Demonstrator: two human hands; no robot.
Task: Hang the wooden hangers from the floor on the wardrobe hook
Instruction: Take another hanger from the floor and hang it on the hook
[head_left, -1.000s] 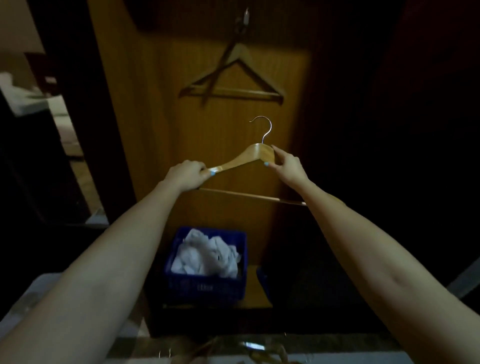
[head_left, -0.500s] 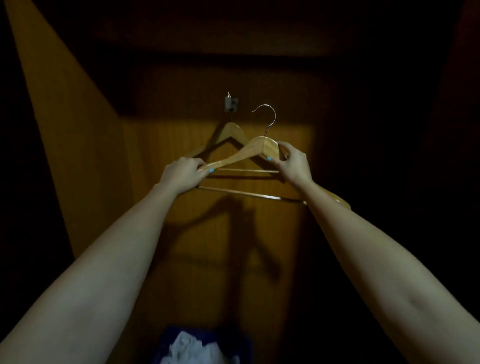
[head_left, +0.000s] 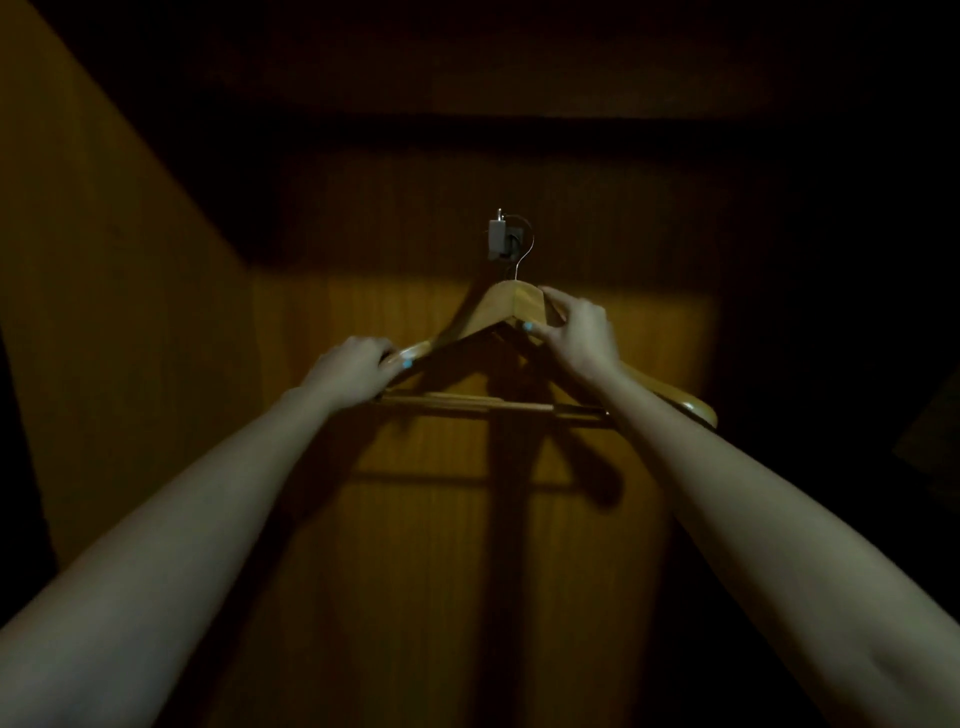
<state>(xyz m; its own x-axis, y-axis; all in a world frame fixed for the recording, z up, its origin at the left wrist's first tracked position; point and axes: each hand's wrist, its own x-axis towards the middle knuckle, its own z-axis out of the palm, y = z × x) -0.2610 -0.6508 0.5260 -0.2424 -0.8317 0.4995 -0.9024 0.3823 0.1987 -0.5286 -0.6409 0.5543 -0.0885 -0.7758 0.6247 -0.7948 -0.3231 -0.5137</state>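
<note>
A light wooden hanger (head_left: 498, 312) with a thin metal hook is held up against the wardrobe's back panel. Its wire hook curves over the small metal wardrobe hook (head_left: 500, 238). My left hand (head_left: 353, 371) grips the hanger's left arm. My right hand (head_left: 576, 332) pinches the hanger at its peak, just right of the wire. A second hanger hangs behind it, mostly hidden; only its dark upper arm and part of its bar show.
The wooden back panel (head_left: 363, 338) is lit in a patch; the rest of the wardrobe is dark. A wooden side wall (head_left: 104, 260) rises at the left. Shadows of the hangers fall on the panel below.
Both hands have lifted the hanger and shifted it left, bringing its wire hook from beside the wardrobe hook onto it. The view tilted up; the blue crate has left the frame.
</note>
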